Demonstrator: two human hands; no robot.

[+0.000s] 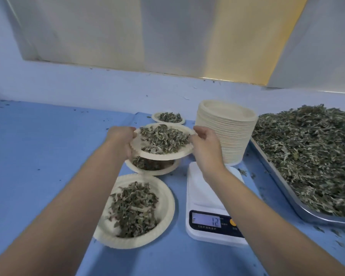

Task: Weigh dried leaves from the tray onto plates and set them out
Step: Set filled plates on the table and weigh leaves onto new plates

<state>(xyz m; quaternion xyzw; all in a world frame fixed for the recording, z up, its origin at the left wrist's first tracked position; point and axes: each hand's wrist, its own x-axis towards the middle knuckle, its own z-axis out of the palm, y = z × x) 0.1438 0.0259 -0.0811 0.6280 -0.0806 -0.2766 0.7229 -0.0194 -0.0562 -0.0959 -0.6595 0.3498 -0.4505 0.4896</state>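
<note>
**Left hand** [119, 139] and **right hand** [204, 144], set well apart. Each grips an opposite rim of a round cream paper plate [167, 156], with fingers curled over the edge. The plate is held in the air above the table and carries a heap of dried grey-green leaves [163, 139].

Directly beneath, a second leaf-filled paper plate [147, 173] rests on the blue-covered table [38, 152], partly hidden by the held one. A third filled plate [165, 196] lies nearer the viewer, beside the left forearm. A fourth filled plate [155, 116] lies beyond the held one.

Under the right forearm stands a white digital kitchen scale [203, 192], its display showing 12. Behind the scale rises a tall stack of cream paper plates [225, 134].

At far right, a shallow steel tray [281, 178] holds a broad bed of loose dried leaves [311, 156]. Leaf crumbs are scattered on the table beside it.
</note>
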